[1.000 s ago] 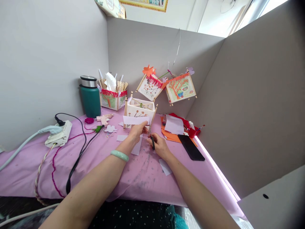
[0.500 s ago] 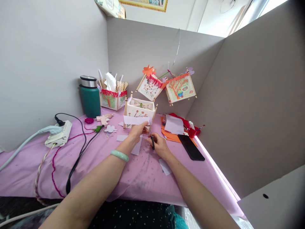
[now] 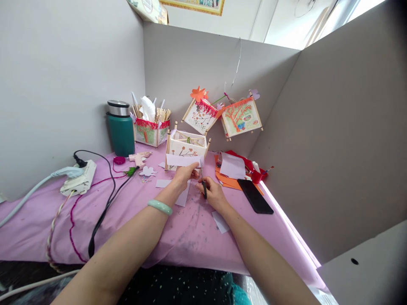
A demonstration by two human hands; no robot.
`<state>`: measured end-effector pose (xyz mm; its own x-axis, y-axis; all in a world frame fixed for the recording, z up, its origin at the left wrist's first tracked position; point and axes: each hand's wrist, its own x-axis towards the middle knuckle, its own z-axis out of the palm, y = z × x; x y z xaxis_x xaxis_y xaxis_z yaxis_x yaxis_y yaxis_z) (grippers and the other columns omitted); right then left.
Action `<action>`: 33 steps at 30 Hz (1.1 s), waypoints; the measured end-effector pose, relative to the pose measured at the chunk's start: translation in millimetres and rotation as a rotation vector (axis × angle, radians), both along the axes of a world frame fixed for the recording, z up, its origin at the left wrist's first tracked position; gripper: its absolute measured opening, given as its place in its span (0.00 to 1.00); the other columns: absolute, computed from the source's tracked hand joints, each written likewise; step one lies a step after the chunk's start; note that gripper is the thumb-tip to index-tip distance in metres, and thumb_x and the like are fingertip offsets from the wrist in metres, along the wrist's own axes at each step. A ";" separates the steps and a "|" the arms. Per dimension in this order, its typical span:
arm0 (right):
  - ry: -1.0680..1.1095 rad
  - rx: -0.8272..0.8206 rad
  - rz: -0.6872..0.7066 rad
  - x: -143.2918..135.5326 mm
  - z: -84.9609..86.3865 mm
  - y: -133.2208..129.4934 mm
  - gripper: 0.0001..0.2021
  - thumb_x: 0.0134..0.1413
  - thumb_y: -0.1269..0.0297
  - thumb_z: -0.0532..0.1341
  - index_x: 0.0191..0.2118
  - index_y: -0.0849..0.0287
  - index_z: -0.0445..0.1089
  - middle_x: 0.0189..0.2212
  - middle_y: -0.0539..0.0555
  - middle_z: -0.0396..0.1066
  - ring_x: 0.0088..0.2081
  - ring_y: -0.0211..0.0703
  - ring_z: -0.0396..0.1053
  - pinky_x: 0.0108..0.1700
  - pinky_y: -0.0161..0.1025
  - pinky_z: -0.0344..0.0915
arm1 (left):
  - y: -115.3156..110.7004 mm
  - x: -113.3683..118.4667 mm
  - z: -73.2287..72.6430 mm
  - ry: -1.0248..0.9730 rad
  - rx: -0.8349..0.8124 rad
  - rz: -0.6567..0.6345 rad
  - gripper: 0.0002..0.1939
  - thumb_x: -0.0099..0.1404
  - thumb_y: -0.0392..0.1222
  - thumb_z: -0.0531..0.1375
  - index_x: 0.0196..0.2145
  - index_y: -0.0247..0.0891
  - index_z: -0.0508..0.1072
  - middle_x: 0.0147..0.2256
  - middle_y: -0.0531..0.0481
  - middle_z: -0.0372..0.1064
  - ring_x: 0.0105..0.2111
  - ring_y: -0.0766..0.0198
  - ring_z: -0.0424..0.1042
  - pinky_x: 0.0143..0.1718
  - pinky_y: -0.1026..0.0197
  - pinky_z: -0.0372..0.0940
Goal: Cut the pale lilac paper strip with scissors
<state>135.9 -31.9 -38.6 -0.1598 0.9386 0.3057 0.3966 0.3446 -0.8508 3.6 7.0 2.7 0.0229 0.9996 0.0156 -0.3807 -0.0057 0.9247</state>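
Note:
My left hand (image 3: 184, 174) pinches a pale lilac paper strip (image 3: 181, 160) near its right end, where several narrow slits make a fringe. A pair of scissors (image 3: 204, 188) with black handles is in my right hand (image 3: 213, 193), its blades pointing up at the fringed end of the strip. Just behind the strip stands a lantern-like box (image 3: 187, 146) with a stick frame and a drawn branch on its white side. Loose lilac paper pieces (image 3: 182, 199) lie under my left hand, and another paper scrap (image 3: 220, 222) lies beside my right wrist.
To the left are a green bottle (image 3: 121, 133), a pink glue gun (image 3: 139, 159), a power strip (image 3: 79, 178) and cables. A decorated box of sticks (image 3: 152, 133) stands behind. On the right lie a black phone (image 3: 255, 196) and orange paper (image 3: 229, 182). Two decorated lanterns (image 3: 241, 116) hang at the back.
Hardly anything differs. The strip and both hands have shifted very slightly to the right in view, with the scissors still at the fringed end.

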 end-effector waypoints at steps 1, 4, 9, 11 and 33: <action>-0.002 0.004 -0.003 0.0 -0.1 0.0 0.14 0.51 0.52 0.60 0.37 0.56 0.66 0.20 0.46 0.66 0.23 0.39 0.64 0.29 0.35 0.60 | -0.1 -0.1 0.2 -0.001 -0.003 0.002 0.09 0.52 0.39 0.61 0.20 0.32 0.68 0.13 0.52 0.62 0.15 0.69 0.62 0.22 0.64 0.61; -0.003 0.012 -0.007 0.0 -0.2 -0.1 0.14 0.51 0.51 0.60 0.37 0.57 0.66 0.20 0.46 0.66 0.23 0.39 0.64 0.29 0.35 0.60 | -1.2 -0.3 1.1 -0.006 0.003 0.001 0.08 0.52 0.38 0.61 0.20 0.32 0.68 0.13 0.52 0.62 0.15 0.69 0.62 0.22 0.64 0.60; 0.008 0.008 -0.010 -0.3 0.5 -0.2 0.16 0.50 0.50 0.61 0.38 0.57 0.65 0.20 0.46 0.65 0.23 0.39 0.64 0.29 0.36 0.60 | -2.8 0.7 1.2 0.015 -0.018 0.004 0.10 0.53 0.38 0.61 0.18 0.32 0.68 0.13 0.52 0.62 0.14 0.69 0.62 0.23 0.64 0.60; 0.010 0.006 -0.016 -0.4 0.5 -0.3 0.16 0.50 0.50 0.61 0.38 0.57 0.66 0.20 0.46 0.65 0.23 0.39 0.64 0.28 0.36 0.60 | -2.8 1.3 0.6 0.016 -0.030 0.008 0.11 0.53 0.38 0.61 0.17 0.32 0.67 0.13 0.52 0.62 0.14 0.69 0.62 0.22 0.64 0.60; -0.004 0.021 -0.023 0.1 1.2 -1.3 0.16 0.50 0.49 0.60 0.37 0.57 0.66 0.20 0.45 0.64 0.23 0.38 0.63 0.28 0.35 0.59 | -1.9 1.6 -0.3 0.031 -0.044 0.003 0.11 0.53 0.38 0.62 0.16 0.33 0.67 0.13 0.52 0.62 0.15 0.69 0.62 0.24 0.63 0.60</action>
